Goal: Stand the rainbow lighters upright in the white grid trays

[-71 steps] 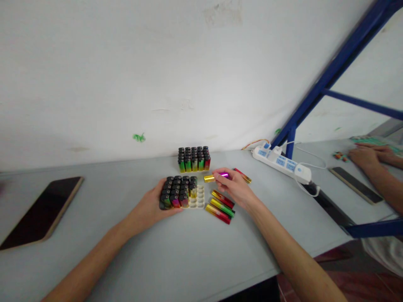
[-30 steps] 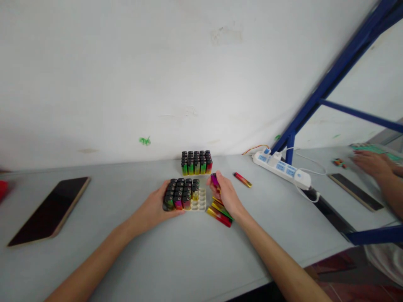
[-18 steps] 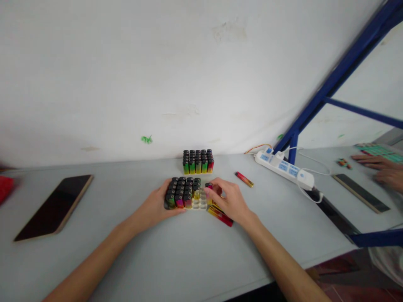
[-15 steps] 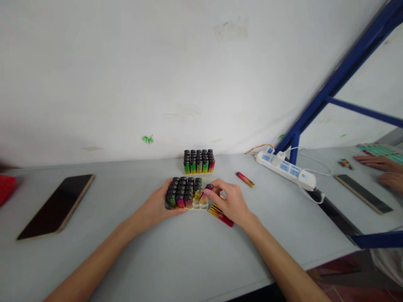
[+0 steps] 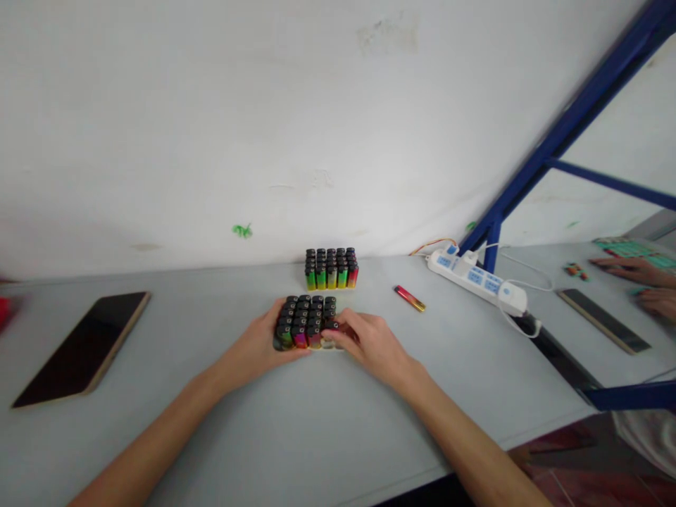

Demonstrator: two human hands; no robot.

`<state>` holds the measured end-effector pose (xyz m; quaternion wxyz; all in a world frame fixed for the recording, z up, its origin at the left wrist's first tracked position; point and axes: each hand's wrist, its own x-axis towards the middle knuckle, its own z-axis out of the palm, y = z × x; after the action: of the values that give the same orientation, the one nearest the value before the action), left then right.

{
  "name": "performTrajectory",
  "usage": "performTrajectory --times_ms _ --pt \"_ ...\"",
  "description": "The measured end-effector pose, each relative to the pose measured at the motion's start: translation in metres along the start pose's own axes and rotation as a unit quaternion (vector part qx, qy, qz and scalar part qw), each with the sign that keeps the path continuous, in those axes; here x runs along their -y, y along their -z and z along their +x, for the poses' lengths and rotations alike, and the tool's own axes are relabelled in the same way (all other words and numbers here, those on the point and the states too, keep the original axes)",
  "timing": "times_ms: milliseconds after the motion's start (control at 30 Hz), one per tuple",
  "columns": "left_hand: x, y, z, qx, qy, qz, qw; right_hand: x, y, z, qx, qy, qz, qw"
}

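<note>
My left hand is wrapped round the left side of a pale tray packed with upright lighters, black-topped with coloured bodies. Over the tray's right side, my right hand pinches a lighter at its black top. That lighter stands near the front right slots, and fingers cover most of its body. Whether it is seated in a slot cannot be made out. Behind the tray, near the wall, stands a second block of upright lighters. A single red and gold lighter lies flat to the right.
A white power strip with cables lies at the back right beside a blue metal frame. A dark phone rests on the left. Beyond the frame are another person's hands and another phone.
My right hand has shifted left with the lighter, which has gone from tilted at the tray's right edge to over the front right slots. The loose lighters beneath that hand no longer show.
</note>
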<state>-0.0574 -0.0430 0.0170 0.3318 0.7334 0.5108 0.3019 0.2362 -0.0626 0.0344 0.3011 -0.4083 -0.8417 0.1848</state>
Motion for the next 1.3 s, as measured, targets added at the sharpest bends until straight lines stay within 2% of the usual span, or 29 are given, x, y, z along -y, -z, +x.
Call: performTrajectory --times_ms 233,367,467,533,600,700,767,867,933,1000,1133,1233,1300 --pt "0.003 0.000 0.002 -0.006 -0.014 0.011 1.000 -0.001 0.008 0.002 0.047 -0.012 -0.044 0.998" --pt "0.004 0.002 0.002 -0.006 -0.001 0.028 1.000 0.006 0.005 0.006 0.057 -0.064 -0.103 0.991" --pt "0.005 0.002 0.003 -0.001 0.007 0.033 0.999 0.002 0.009 0.006 0.079 -0.076 -0.092 0.990" --pt "0.005 0.002 0.003 -0.004 0.008 0.031 0.999 -0.009 0.018 0.003 0.047 -0.079 -0.072 0.993" --pt "0.002 0.002 0.003 -0.008 0.011 0.028 1.000 -0.029 0.033 -0.001 -0.026 -0.101 -0.078 0.991" --pt "-0.003 0.002 0.002 0.002 0.014 0.019 1.000 -0.067 0.055 -0.009 -0.112 -0.161 -0.143 0.970" --pt "-0.006 0.003 0.002 0.009 0.015 0.016 1.000 -0.091 0.063 -0.014 -0.121 -0.215 -0.196 0.949" --pt "-0.007 0.003 0.001 0.011 0.016 0.016 1.000 -0.113 0.064 -0.021 -0.079 -0.278 -0.227 0.930" --pt "-0.006 0.003 0.001 0.011 0.014 0.016 1.000 -0.119 0.062 -0.023 -0.062 -0.285 -0.211 0.933" --pt "-0.006 0.002 0.001 0.009 0.010 0.014 1.000 -0.119 0.059 -0.022 -0.072 -0.269 -0.174 0.944" --pt "-0.004 0.002 0.002 0.001 0.003 0.007 1.000 -0.110 0.053 -0.017 -0.147 -0.223 -0.062 0.962" --pt "-0.003 0.001 0.002 0.001 0.006 0.000 1.000 -0.097 0.046 -0.012 -0.184 -0.218 0.084 0.955" --pt "-0.001 0.001 0.002 0.000 0.006 0.004 1.000 -0.087 0.039 -0.008 -0.180 -0.229 0.195 0.937"
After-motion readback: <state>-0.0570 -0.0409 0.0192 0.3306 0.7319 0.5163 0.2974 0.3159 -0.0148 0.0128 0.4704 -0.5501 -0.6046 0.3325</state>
